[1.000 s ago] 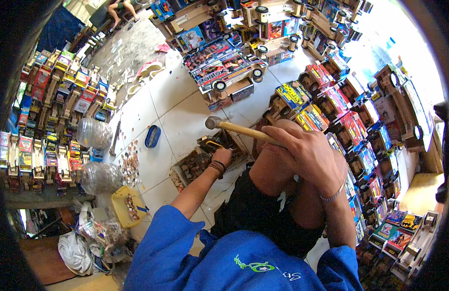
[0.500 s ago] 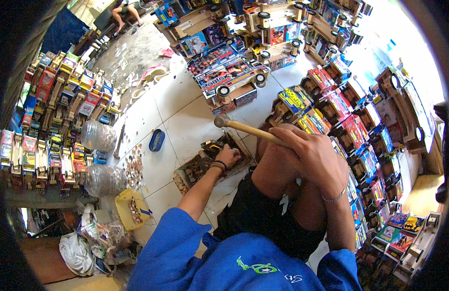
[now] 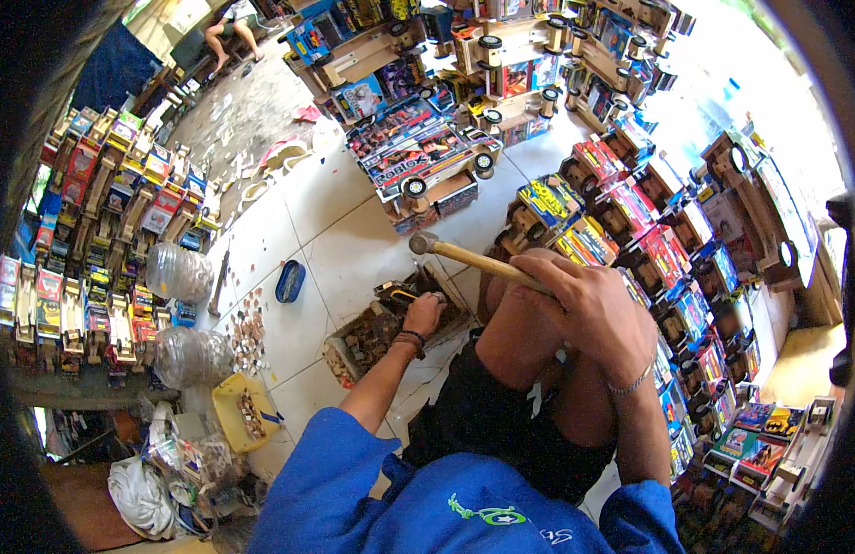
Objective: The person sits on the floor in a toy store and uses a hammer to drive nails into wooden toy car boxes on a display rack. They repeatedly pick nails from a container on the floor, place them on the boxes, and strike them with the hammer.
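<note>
My right hand point(image 3: 601, 309) is closed round the wooden handle of a hammer point(image 3: 483, 262) and rests over my raised knee. The hammer's metal head points left, above the floor. My left hand point(image 3: 424, 316), with dark bands at the wrist, reaches into a shallow open box point(image 3: 340, 366) on the tiles. Its fingers are bent together at the box's right part; what they hold, if anything, is hidden. Small pieces fill the box, and a yellow-and-black tool point(image 3: 396, 294) lies in it beside my left hand.
Wooden toy trucks stand stacked at left point(image 3: 104, 212), far side and right point(image 3: 663, 249). A large toy truck point(image 3: 418, 162) sits ahead. Left of the box lie a blue oval container point(image 3: 290, 281), scattered chips point(image 3: 247, 334), a yellow tub point(image 3: 226, 406), plastic jars point(image 3: 180, 271) and another hammer point(image 3: 220, 284).
My left hand has shifted slightly within the box, down and to the left. My right hand still holds the hammer over the knee. The whole view has moved a little.
</note>
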{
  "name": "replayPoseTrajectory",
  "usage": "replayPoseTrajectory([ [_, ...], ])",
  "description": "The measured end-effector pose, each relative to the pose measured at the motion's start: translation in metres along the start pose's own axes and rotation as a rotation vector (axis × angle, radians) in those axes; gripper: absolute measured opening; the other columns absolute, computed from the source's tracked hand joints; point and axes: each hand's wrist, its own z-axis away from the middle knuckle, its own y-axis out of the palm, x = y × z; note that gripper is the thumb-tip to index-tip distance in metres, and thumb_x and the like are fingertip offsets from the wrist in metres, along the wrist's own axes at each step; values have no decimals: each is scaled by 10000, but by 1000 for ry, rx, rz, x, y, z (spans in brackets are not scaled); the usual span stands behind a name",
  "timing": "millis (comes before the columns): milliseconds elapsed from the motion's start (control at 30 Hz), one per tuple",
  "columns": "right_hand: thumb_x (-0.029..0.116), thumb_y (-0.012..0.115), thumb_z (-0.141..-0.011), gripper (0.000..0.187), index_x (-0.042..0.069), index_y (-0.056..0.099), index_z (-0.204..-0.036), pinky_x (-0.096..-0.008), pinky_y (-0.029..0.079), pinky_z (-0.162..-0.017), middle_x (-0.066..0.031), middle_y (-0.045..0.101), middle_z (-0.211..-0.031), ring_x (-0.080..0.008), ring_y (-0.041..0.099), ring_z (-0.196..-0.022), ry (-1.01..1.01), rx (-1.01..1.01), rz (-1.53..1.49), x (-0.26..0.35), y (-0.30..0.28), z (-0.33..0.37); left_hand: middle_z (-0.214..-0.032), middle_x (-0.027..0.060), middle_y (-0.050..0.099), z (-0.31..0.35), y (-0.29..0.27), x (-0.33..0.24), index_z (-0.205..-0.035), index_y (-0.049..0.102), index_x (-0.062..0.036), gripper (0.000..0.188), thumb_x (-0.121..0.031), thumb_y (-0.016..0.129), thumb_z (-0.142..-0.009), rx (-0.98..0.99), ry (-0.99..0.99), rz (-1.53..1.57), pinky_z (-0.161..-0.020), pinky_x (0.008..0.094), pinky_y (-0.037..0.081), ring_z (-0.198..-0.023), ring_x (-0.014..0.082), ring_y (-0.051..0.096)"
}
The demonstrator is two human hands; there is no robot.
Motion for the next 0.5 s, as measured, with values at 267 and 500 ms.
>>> replayPoseTrajectory([
  [267,271,653,-919,278,188,674,-1183,-407,577,-629,-69,702,-1000,-298,717,-782,30,-13,-42,3,1,0,-811,104,761,0,-65,16,-945,782,-87,270,-348,740,-893,86,-449,364,-716,386,583,-736,234,727],
  [500,194,673,-885,398,137,654,-1278,-420,588,-829,-95,717,-1189,-329,714,-985,112,129,-43,7,-4,-1,-782,118,758,-10,-74,27,-853,803,-36,335,-371,782,-849,306,-464,196,-669,371,588,-644,228,720],
])
